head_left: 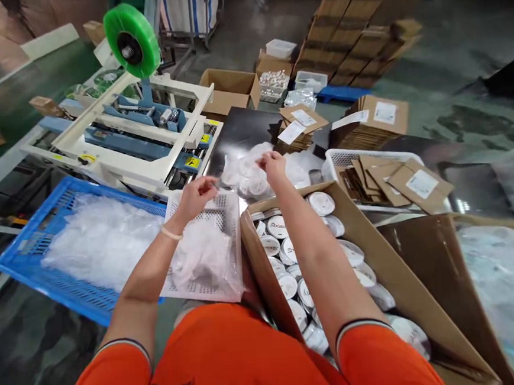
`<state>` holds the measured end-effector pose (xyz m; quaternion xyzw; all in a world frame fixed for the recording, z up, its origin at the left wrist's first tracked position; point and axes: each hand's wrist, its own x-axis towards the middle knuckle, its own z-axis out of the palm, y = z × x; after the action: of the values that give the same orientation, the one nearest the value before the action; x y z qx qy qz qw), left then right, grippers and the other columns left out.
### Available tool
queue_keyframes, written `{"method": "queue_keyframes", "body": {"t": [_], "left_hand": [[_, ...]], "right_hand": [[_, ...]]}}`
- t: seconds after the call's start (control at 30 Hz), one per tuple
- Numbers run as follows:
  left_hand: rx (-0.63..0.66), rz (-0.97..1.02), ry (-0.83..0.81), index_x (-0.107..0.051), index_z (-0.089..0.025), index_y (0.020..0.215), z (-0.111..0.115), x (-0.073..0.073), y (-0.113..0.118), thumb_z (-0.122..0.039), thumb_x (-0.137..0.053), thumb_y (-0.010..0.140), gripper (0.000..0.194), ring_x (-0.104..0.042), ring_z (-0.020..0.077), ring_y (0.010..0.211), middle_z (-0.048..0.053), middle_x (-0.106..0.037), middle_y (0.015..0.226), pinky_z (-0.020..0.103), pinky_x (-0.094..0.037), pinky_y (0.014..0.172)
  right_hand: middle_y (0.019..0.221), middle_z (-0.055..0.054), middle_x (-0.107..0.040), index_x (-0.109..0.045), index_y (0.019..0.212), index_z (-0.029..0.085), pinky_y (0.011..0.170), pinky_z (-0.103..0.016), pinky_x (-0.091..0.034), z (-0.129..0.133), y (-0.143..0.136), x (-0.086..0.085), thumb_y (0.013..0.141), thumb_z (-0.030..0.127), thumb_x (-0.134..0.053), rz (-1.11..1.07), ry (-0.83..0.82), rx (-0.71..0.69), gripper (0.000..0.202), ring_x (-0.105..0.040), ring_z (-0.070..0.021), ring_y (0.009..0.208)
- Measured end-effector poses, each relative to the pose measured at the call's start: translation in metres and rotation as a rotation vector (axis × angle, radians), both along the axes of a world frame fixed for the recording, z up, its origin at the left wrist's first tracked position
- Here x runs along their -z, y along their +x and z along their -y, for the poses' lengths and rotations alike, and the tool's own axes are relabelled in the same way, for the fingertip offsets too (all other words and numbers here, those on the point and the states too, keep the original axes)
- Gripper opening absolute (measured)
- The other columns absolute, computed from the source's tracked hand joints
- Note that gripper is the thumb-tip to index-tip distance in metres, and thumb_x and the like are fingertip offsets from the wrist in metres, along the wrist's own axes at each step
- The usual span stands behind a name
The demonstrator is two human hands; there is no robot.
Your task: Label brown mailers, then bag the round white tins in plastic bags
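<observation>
My left hand [199,199] hovers above the far end of a white perforated basket [234,230], fingers curled and pressed together. What it pinches, if anything, is too small to make out. Clear plastic bags [201,250] lie crumpled in that basket. Farther forward, my right hand [274,167] is closed in a pinch at the edge of a pile of white round pieces in clear plastic [249,172] on the dark table. Its fingertips hide what is between them. Beneath my right forearm stands a cardboard box [377,248] holding many round white lidded containers [288,286], some with printed lettering.
Left is a blue crate [25,249] of thin clear bags. Beyond it stands a tape machine [145,130] with a green tape roll [144,32]. Flat cardboard mailers [416,180] fill a white basket [332,163] at right. An open carton [422,250] with plastic is nearby.
</observation>
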<state>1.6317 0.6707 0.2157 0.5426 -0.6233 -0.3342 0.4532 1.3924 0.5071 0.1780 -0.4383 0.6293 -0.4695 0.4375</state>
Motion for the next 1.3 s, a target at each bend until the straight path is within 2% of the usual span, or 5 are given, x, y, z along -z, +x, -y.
{"method": "queue_keyframes", "body": {"t": [0.3, 0.5, 0.8, 1.07, 1.3], "left_hand": [[-0.090, 0.313, 0.374, -0.057, -0.021, 0.059, -0.059, 0.079, 0.001, -0.020, -0.082, 0.070, 0.027, -0.064, 0.0260, 0.078, 0.001, -0.058, 0.065, 0.048, -0.055, 0.088], [-0.137, 0.210, 0.268, -0.056, -0.023, 0.076, -0.046, 0.045, 0.009, -0.023, -0.055, 0.092, 0.015, -0.062, 0.0188, 0.070, 0.000, -0.064, 0.071, 0.032, -0.052, 0.073], [-0.517, 0.284, -0.073, -0.043, -0.026, 0.074, -0.054, 0.017, -0.045, -0.018, -0.063, 0.091, 0.027, -0.059, 0.0200, 0.074, 0.000, -0.058, 0.073, 0.031, -0.046, 0.076], [-0.437, -0.199, 0.240, -0.047, -0.023, 0.079, -0.043, 0.025, -0.048, -0.027, -0.071, 0.084, 0.025, -0.051, 0.0087, 0.049, -0.009, -0.052, 0.062, 0.022, -0.044, 0.052], [-0.182, -0.468, 0.444, -0.049, -0.024, 0.113, -0.054, 0.021, -0.037, -0.040, -0.088, 0.074, 0.058, -0.071, 0.0199, 0.084, 0.001, -0.070, 0.092, 0.038, -0.062, 0.075]], "right_hand": [[0.116, -0.009, -0.069, -0.067, 0.107, 0.016, 0.095, -0.039, -0.054, -0.080, -0.015, 0.016, 0.077, 0.011, -0.073, -0.156, -0.105, -0.197, 0.031, -0.065, -0.0167, 0.086], [0.114, -0.008, -0.075, -0.069, 0.123, 0.024, 0.084, -0.037, -0.057, -0.183, 0.015, 0.037, 0.063, 0.036, -0.092, 0.142, 0.047, -0.764, 0.065, -0.069, -0.0250, 0.103], [0.108, -0.004, -0.076, -0.071, 0.119, 0.027, 0.066, -0.029, -0.058, -0.231, 0.017, 0.022, 0.057, 0.052, -0.096, 0.709, 0.280, -0.632, 0.071, -0.071, -0.0213, 0.090], [0.062, 0.003, -0.062, -0.066, 0.072, 0.021, 0.058, -0.029, -0.050, -0.236, 0.013, 0.033, 0.049, 0.051, -0.097, 0.632, 0.272, -0.397, 0.049, -0.056, -0.0141, 0.058], [0.060, 0.003, -0.056, -0.058, 0.077, 0.026, 0.041, -0.025, -0.031, -0.221, -0.011, 0.029, 0.067, 0.065, -0.085, 0.648, 0.253, -0.371, 0.048, -0.041, -0.0119, 0.049]]}}
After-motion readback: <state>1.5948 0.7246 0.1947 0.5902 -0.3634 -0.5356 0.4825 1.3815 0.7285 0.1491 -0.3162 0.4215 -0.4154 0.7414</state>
